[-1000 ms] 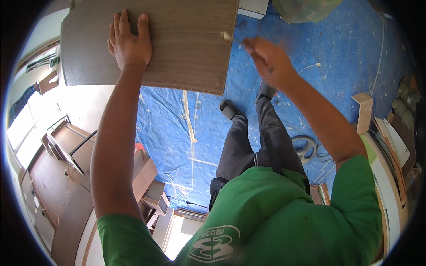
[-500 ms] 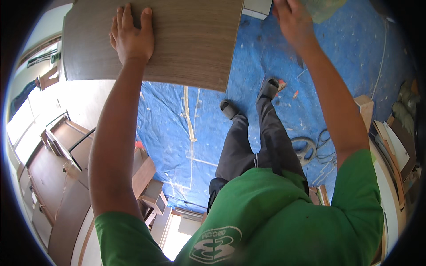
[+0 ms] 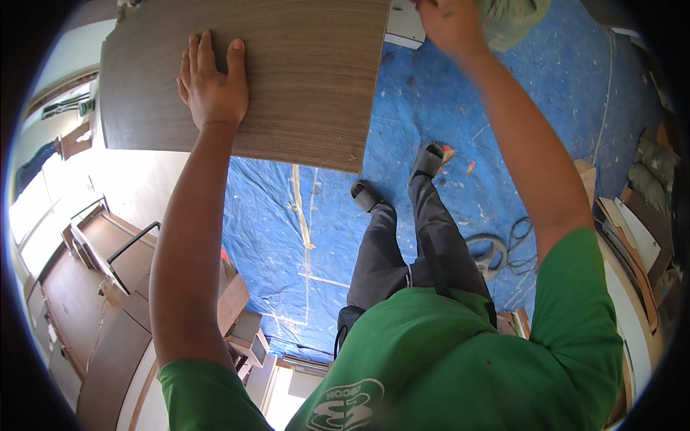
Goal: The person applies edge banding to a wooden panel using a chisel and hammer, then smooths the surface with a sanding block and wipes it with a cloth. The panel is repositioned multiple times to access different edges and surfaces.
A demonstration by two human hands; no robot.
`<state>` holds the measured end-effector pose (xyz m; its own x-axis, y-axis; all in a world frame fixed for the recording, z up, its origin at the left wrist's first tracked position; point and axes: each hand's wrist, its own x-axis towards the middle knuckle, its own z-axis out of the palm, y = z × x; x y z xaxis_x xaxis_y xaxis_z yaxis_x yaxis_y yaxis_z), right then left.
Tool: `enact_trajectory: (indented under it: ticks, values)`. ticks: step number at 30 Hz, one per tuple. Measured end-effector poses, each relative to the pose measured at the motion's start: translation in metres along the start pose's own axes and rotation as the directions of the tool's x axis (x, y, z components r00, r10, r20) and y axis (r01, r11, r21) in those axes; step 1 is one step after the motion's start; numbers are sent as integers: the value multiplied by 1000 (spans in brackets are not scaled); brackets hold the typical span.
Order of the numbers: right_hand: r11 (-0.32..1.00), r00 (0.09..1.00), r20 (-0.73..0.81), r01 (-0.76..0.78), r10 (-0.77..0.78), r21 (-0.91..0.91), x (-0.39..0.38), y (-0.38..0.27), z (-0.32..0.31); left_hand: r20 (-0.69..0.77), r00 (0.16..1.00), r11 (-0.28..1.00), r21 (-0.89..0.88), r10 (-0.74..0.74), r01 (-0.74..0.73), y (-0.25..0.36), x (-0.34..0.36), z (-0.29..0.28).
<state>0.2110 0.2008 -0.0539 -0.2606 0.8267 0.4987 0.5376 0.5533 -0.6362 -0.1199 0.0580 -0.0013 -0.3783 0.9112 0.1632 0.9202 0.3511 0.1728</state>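
My left hand (image 3: 215, 82) lies flat, fingers apart, on a large brown wood-grain panel (image 3: 302, 79) that fills the upper left. My right hand (image 3: 445, 20) is raised at the top edge, just beyond the panel's right side, above a white board or box (image 3: 401, 32) and beside a pale greenish bag (image 3: 510, 18). Its fingers look bent and are partly cut off by the frame; what they hold, if anything, I cannot make out. My feet, in grey slides, stand on a blue tarp (image 3: 553, 108) below the panel.
Stacked boards and wooden box pieces (image 3: 244, 330) lie at the lower left, near a metal-handled panel (image 3: 108, 237). A grey wheel-like object (image 3: 485, 255) with cable lies right of my legs. Leaning boards (image 3: 640, 237) and grey sacks (image 3: 647, 183) line the right side.
My right hand has risen from beside the panel's right edge to the top of the view. My left hand stays on the panel. The whole scene has shifted slightly downward since half a second ago.
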Motion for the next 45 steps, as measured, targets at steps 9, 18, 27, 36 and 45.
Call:
enact_trajectory:
  ticks: [9,18,27,36,45]
  values:
    - [886,842,488,-28,-228,463,-205,-135,-43,-1,1000,1000,-1,-1,1,2,-1,-4]
    - [728,744,322,-657,585,195,-61,-75,-30,0,1000,1000,1,-6,6,0,-1,-6]
    - [904,932,102,-362,348,229,21,-13,4,-3,1000,1000,-16,9,-9,0,1,-2]
    - [998,710,704,-7,-35,56,-137,-113,-63,3,1000,1000,-9,-24,24,-1,-3,-6]
    - [996,976,210,-32,48,-77,-7,-55,-47,-20,1000,1000,-21,15,-16,-1,-1,-2]
